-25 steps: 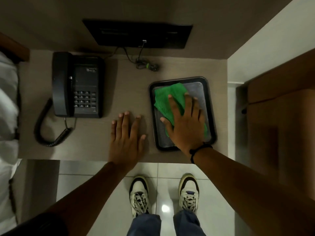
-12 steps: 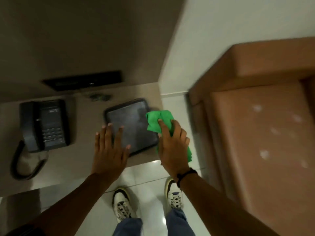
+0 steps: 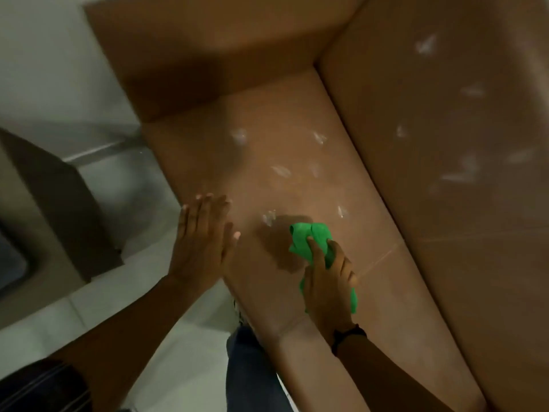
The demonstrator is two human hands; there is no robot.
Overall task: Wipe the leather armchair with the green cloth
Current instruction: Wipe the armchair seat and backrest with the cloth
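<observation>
The brown leather armchair (image 3: 312,120) fills the right and upper part of the head view. Its seat and backrest carry several whitish smudges. My right hand (image 3: 326,281) grips the bunched green cloth (image 3: 310,237) just over the seat's front part, beside a smudge. My left hand (image 3: 202,236) is flat with fingers together and thumb out, hovering at the seat's left front edge, holding nothing. Whether the cloth touches the leather I cannot tell.
A brown side table (image 3: 44,203) stands at the left, with a strip of pale tiled floor (image 3: 124,292) between it and the chair. A white wall (image 3: 50,69) rises behind. My jeans leg (image 3: 249,367) is close against the chair's front.
I have turned from the side table to the armchair. My right hand lifted the green cloth off the dark tray and carried it right over the seat. My left hand left the tabletop.
</observation>
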